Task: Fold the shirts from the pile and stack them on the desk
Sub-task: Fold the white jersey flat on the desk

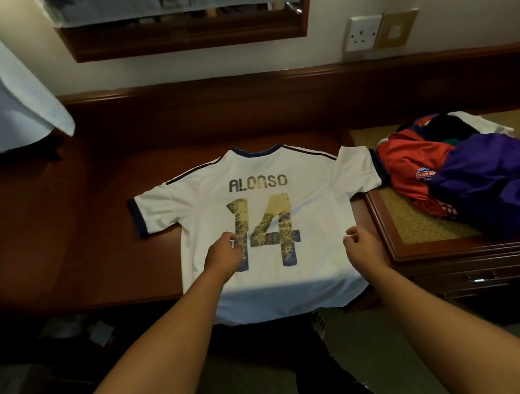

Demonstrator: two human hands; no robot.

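On the desk (pixel 106 259) a white shirt (pixel 263 215) lies spread back-up, pile (pixel 472 170) right; left hand (pixel 223 254) and right hand (pixel 362 247), fingers curled, apparently pinch cloth; sleeve fold next.

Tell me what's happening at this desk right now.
A person is laying out a white jersey, back side up, on the wooden desk; its hem hangs over the front edge. The left hand rests on the printed number, and the right hand is at the shirt's right edge, fingers loosely curled. No fold is made yet. A pile of unfolded shirts waits to the right.
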